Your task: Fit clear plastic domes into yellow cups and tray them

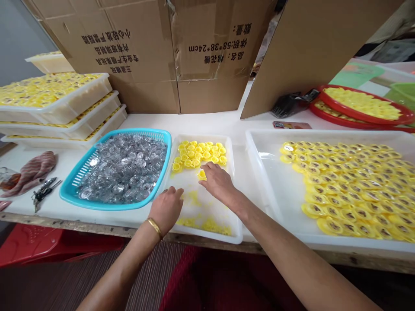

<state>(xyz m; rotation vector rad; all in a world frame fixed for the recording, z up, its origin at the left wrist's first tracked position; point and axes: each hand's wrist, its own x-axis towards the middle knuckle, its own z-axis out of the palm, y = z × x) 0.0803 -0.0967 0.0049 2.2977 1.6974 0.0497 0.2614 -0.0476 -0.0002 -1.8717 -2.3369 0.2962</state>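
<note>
My right hand (216, 181) reaches over the small white tray (236, 216), its thumb and fingertips closed around a yellow cup-shaped piece (201, 174). Just beyond it, several more yellow cup-shaped pieces (197, 153) stand grouped at the tray's far end. At the tray's left edge hovers my left hand (167, 208), wearing a gold bracelet; its fingers are loosely bent and a little apart, with nothing visible in them. Left of the tray, a blue basket (65, 192) is full of clear plastic pieces (126, 166). Yellow crumbs (207, 224) lie along the tray's near side.
A large white tray (272, 190) on the right holds rows of yellow pieces with dark centres (350, 190). Filled trays (61, 110) are stacked at left, near a cloth (35, 170) and keys (43, 192). Cardboard (207, 93) stands behind; red trays (407, 114) sit far right.
</note>
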